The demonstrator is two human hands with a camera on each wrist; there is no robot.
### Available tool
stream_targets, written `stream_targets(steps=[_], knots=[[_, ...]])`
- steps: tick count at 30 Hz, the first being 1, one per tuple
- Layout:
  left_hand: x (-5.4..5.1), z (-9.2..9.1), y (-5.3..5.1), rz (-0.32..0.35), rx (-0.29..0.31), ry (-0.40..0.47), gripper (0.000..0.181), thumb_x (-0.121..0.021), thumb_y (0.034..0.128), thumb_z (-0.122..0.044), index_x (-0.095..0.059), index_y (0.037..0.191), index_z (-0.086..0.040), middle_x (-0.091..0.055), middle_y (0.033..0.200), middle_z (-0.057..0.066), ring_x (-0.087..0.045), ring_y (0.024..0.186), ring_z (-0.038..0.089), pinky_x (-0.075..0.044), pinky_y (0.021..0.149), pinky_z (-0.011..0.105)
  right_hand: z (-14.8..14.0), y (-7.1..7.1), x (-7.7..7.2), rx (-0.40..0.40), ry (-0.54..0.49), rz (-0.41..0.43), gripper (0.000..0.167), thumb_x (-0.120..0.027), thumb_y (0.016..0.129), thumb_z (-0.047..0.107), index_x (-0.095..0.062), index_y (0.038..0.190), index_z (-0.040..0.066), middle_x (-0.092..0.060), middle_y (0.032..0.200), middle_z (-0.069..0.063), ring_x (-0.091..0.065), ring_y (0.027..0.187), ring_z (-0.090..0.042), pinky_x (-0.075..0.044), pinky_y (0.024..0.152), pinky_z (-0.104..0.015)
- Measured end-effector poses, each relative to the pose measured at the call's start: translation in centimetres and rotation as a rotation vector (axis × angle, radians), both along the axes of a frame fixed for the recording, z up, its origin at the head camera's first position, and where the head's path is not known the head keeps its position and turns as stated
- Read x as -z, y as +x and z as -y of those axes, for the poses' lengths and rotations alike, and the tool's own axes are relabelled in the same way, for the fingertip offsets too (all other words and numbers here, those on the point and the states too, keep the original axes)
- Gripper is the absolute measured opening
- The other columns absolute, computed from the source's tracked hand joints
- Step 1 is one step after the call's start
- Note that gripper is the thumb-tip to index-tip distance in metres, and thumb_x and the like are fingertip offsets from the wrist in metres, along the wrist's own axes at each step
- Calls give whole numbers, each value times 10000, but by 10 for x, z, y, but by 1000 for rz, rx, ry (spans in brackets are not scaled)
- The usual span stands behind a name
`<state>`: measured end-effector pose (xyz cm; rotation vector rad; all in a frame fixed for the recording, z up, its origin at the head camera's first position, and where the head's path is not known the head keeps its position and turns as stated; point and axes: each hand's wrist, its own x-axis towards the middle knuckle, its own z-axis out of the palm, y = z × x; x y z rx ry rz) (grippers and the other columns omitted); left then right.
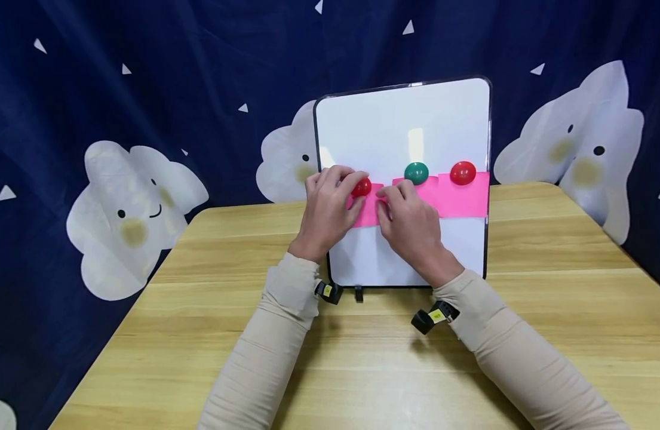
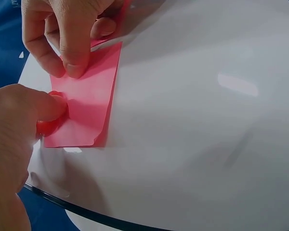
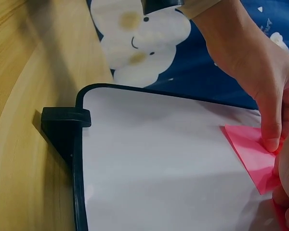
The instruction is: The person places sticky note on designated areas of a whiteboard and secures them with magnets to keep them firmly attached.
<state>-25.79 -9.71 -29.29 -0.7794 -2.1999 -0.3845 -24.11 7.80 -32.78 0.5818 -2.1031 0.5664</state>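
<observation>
A framed whiteboard (image 1: 405, 125) stands upright on the table. My left hand (image 1: 328, 209) grips a round red magnet (image 1: 362, 187) at the top of the leftmost pink sticky note (image 1: 368, 214). In the left wrist view, the thumb lies on that magnet (image 2: 50, 126), over the note's (image 2: 89, 106) edge. My right hand (image 1: 413, 224) has its fingertips on the same note near its right edge, the thumb apart from them. Further right, a green magnet (image 1: 416, 173) and another red magnet (image 1: 463, 173) sit at the tops of more pink notes (image 1: 464, 200).
The wooden table (image 1: 227, 298) runs under both forearms. A black foot (image 3: 62, 115) clips the board's lower edge. Behind the board hangs a dark blue curtain (image 1: 200, 71) with white clouds. Each wrist wears a small black camera (image 1: 330, 292).
</observation>
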Motion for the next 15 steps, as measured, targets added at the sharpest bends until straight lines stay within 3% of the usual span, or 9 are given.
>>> stream_targets(steps=[8, 15], knots=[[6, 1, 4, -24, -38, 41, 408, -795, 860, -267, -700, 1223, -108, -613, 1166, 105, -575, 1129, 229, -333, 1007, 480, -7, 5, -5, -4, -18, 9, 264, -789, 831, 112, -683, 1039, -12, -544, 919, -165, -544, 588, -222, -504, 494, -344], [15, 9, 7, -59, -34, 88, 331, -773, 872, -244, -725, 1167, -101, -612, 1142, 98, -586, 1092, 218, -314, 986, 497, -21, 11, -8, -26, -54, 45, 237, -787, 825, 89, -689, 1017, -10, -524, 852, -126, -515, 607, -205, -431, 498, -303]])
